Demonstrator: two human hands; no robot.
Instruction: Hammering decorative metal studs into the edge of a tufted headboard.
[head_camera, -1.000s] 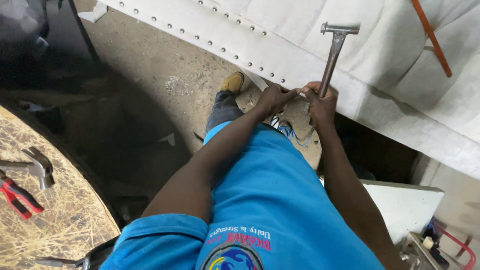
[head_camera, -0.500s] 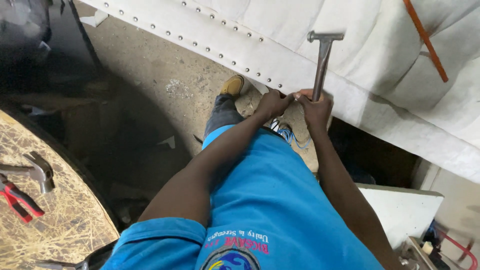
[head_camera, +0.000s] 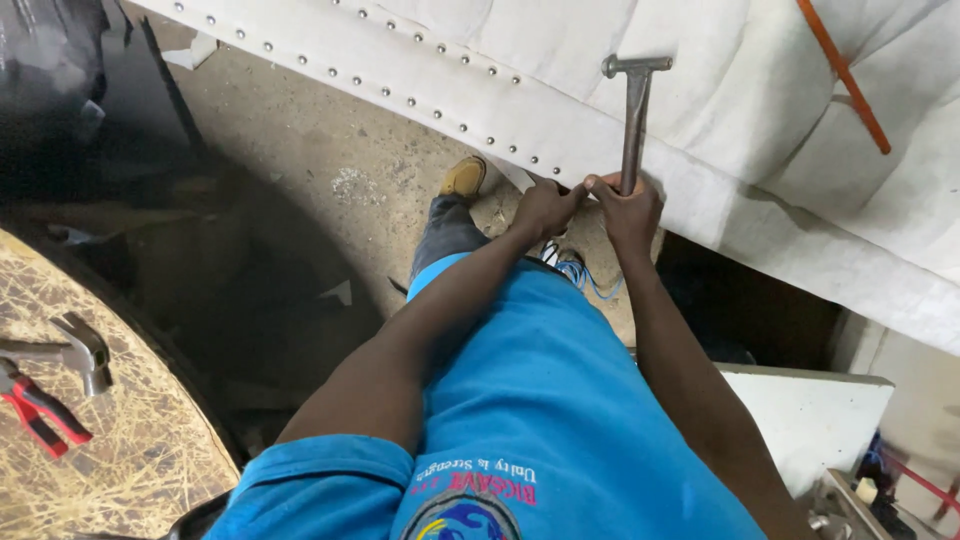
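My right hand (head_camera: 628, 205) grips the handle of a metal hammer (head_camera: 634, 110), whose head points up over the white upholstered panel (head_camera: 700, 90). My left hand (head_camera: 545, 205) is pinched shut at the lower edge of that panel, right beside the right hand; what it pinches is too small to see. A row of round metal studs (head_camera: 440, 110) runs along the panel's white border. Both arms reach forward over my blue shirt (head_camera: 540, 400).
A round woven tabletop (head_camera: 90, 450) at lower left carries a second hammer (head_camera: 70, 350) and red-handled pliers (head_camera: 40, 410). My tan shoe (head_camera: 463, 178) rests on the dusty concrete floor (head_camera: 330, 160). A white board (head_camera: 810, 410) lies at right, an orange strip (head_camera: 840, 70) crosses the upholstery.
The view has shifted slightly and the hammer stands a little more upright against the panel. Both hands stay together at the panel's edge.
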